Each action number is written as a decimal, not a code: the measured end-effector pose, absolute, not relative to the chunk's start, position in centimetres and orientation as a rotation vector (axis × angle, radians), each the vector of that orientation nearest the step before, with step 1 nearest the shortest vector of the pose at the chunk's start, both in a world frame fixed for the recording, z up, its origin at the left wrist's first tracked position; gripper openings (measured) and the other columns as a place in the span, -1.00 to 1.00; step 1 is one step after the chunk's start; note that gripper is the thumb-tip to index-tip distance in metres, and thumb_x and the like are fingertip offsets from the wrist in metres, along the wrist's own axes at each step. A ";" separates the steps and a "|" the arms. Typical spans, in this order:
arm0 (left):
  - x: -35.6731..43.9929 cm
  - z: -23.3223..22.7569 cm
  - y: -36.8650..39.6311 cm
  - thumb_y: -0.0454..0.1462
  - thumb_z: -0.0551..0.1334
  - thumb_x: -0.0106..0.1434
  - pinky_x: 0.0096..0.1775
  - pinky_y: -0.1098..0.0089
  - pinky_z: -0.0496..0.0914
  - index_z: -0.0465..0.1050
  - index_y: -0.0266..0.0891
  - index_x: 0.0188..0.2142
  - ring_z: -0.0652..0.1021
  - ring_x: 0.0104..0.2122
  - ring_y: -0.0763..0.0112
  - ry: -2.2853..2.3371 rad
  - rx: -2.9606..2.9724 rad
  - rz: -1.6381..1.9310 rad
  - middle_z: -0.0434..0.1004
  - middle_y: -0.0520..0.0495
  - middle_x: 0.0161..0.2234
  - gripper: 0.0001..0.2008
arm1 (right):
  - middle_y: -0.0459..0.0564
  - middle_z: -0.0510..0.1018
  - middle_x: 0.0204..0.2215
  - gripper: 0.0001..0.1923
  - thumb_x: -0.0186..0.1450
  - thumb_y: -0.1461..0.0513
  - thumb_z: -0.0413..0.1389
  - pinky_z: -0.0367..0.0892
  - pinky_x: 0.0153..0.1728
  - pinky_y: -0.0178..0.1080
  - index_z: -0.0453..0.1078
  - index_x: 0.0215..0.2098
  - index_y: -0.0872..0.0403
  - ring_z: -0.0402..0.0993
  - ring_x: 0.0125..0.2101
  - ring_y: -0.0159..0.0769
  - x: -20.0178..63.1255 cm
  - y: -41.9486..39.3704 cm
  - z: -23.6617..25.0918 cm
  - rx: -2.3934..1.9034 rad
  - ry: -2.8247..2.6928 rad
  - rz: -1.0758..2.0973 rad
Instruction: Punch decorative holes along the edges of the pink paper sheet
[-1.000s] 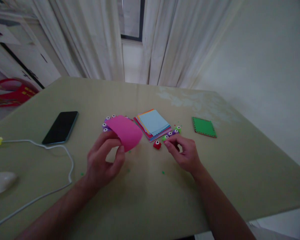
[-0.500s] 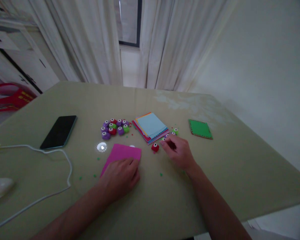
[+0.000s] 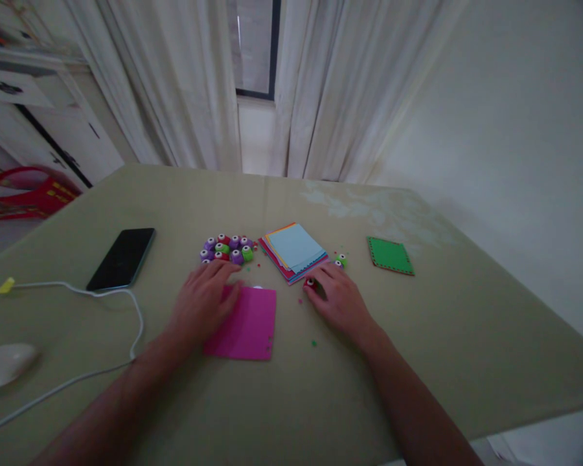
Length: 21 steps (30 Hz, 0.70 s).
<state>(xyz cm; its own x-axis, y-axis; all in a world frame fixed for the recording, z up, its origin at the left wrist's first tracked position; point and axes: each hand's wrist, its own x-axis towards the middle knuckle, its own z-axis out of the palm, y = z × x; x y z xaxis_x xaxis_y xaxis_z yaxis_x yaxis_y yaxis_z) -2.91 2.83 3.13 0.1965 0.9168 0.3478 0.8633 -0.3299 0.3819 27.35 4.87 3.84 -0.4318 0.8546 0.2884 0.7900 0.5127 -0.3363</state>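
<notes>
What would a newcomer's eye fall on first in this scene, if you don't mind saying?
Probably the bright pink paper sheet lying flat on the table, with the left hand resting on its left edge. Just beyond it sits a cluster of small punches in purple, red and green, beside a stack of coloured paper. The right hand covers a small red punch near that stack.

We counted two hands on the table point(image 3: 418, 362): the left hand point(image 3: 201, 304) and the right hand point(image 3: 337, 299). One pink sheet point(image 3: 247, 323), one green card point(image 3: 389, 255), one stack of coloured paper point(image 3: 295, 250). One phone point(image 3: 121, 257), one mouse point(image 3: 4, 364), one white cable point(image 3: 126, 299). The cluster of small punches point(image 3: 226, 249) showed about eight; beside the right hand, one red punch point(image 3: 309, 283) and one green punch point(image 3: 341, 260).
</notes>
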 end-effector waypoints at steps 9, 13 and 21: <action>-3.6 1.3 4.4 -0.20 0.06 0.53 0.11 -0.17 0.36 0.39 -0.18 0.36 0.45 0.19 -0.22 1.851 2.560 0.607 0.47 -0.31 0.31 -0.53 | 0.14 0.61 -0.07 -0.86 0.43 0.32 0.21 0.38 0.13 0.03 0.55 -0.05 0.07 0.51 0.00 0.00 26.6 4.6 3.5 -1.270 -2.273 0.168; -4.2 1.1 4.9 -0.23 0.07 0.51 0.15 0.00 0.42 0.49 -0.22 0.17 0.55 0.11 -0.05 1.710 2.402 0.784 0.55 -0.30 0.13 -0.64 | 0.14 0.62 -0.09 -0.86 0.46 0.30 0.19 0.40 0.08 0.01 0.56 -0.05 0.06 0.52 -0.04 -0.02 26.1 4.1 3.7 -1.201 -2.219 0.197; -3.0 2.1 3.2 -0.14 0.14 0.55 0.02 0.06 0.53 0.45 -0.20 0.11 0.63 -0.03 0.03 1.588 2.319 1.004 0.61 -0.24 0.01 -0.72 | 0.11 0.65 -0.12 -0.77 0.44 0.15 0.28 0.49 -0.10 -0.10 0.57 0.03 0.05 0.57 -0.13 -0.12 24.1 2.1 3.9 -1.044 -1.985 0.613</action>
<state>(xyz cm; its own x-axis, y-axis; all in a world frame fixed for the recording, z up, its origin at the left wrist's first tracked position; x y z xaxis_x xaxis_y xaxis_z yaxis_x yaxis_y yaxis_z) -2.98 3.16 2.13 0.2123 0.8745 0.4361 0.7689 -0.4249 0.4778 24.06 2.13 3.93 -0.3450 0.8381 0.4226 0.4539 0.5430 -0.7064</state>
